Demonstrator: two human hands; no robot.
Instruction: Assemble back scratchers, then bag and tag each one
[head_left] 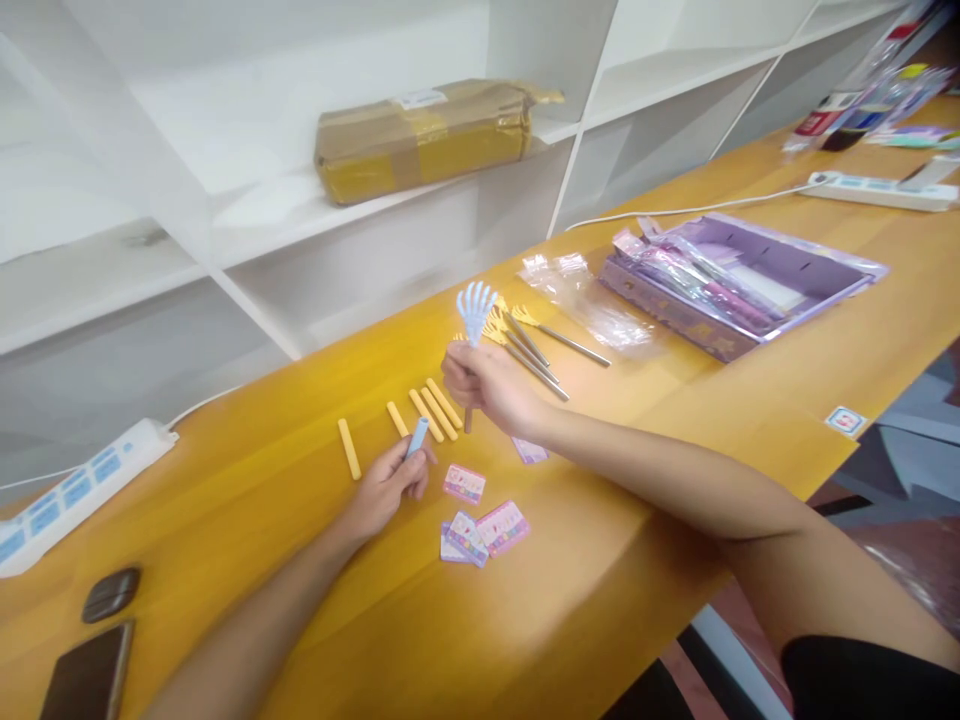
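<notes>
My right hand [495, 385] is closed around the rod of a back scratcher, whose light blue claw-shaped head [476, 308] sticks up above the fist. A short end of the rod shows below the fingers. Lower and to the left, my left hand [391, 482] grips a light blue tube [418, 436], its end pointing up and away. Several yellow tubes [435, 415] lie on the table just beyond that hand, one of them apart at the left [349, 448]. Behind my right hand lie several yellow-headed back scratchers [536, 360] with metal rods.
Small printed cards [504, 527] lie in front of my hands. Clear plastic bags [592, 300] and a purple box [814, 295] holding wrapped items are at the right. A power strip [82, 495], black mouse-like object [111, 595] and phone [86, 672] sit left. A taped carton [424, 145] occupies the shelf.
</notes>
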